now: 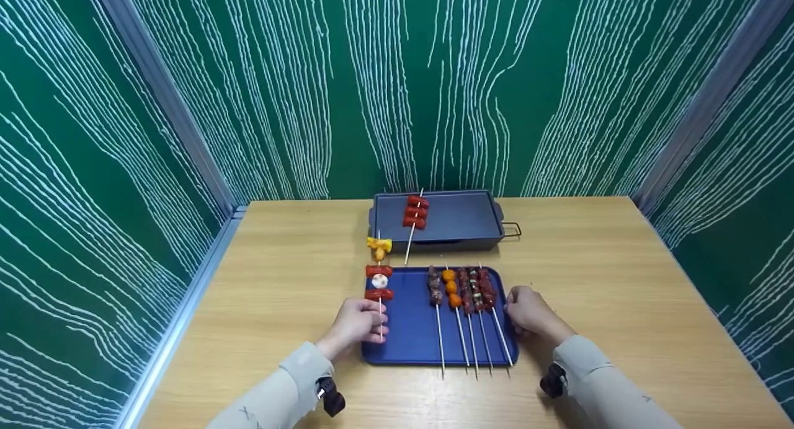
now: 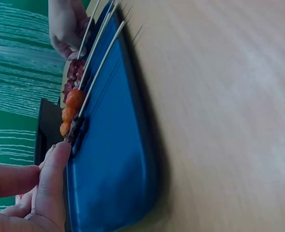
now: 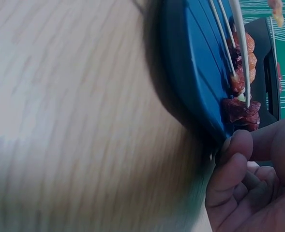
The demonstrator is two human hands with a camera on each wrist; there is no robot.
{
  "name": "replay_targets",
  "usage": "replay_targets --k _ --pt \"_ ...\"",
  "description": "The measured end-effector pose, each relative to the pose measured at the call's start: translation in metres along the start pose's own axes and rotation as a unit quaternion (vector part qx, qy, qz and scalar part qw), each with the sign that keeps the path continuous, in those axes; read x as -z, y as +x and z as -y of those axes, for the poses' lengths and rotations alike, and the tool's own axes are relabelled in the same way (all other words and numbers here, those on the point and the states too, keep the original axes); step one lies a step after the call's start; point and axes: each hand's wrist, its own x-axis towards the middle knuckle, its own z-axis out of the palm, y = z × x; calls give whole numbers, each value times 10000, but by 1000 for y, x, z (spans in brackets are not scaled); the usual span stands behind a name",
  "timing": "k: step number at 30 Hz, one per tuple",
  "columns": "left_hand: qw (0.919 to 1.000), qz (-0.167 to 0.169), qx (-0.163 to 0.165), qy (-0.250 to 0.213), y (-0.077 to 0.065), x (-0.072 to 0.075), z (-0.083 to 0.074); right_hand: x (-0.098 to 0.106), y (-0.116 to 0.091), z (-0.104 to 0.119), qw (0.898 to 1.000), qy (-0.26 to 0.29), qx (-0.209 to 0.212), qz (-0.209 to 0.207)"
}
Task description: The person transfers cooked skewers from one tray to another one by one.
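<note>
My left hand (image 1: 356, 322) pinches the stick of a mixed skewer (image 1: 379, 294) over the left side of a blue tray (image 1: 406, 339). This skewer carries red pieces, a white round and a yellow piece at its tip. In the left wrist view the thumb and fingers of my left hand (image 2: 45, 188) close on the thin stick. At the tray's right edge, my right hand (image 1: 530, 309) grips the rim between thumb and curled fingers, as the right wrist view also shows. Several skewers lie side by side on the tray's right half, among them an orange-ball skewer (image 1: 452, 287) and dark meat ones.
Behind the tray stands a dark grill (image 1: 462, 215) with a flat top and a brass wire handle (image 1: 513, 229) on its right. A red sausage skewer (image 1: 415, 212) lies across the grill, its stick overhanging the front. Green walls with white lines enclose the wooden table (image 1: 267, 280).
</note>
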Motion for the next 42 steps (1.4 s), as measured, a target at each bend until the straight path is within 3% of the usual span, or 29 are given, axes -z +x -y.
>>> replay_targets --k 13,22,34,42 --pt "9996 126 262 44 -8 -6 13 2 1 2 10000 21 -86 28" --pt "9984 262 292 399 -12 -14 17 4 3 1 9999 17 -111 55" --pt "9967 455 339 577 -11 -27 16 1 4 -1 9998 -23 -190 64" --pt "9968 519 432 429 -7 -36 17 0 4 -1 9998 -42 -194 98"
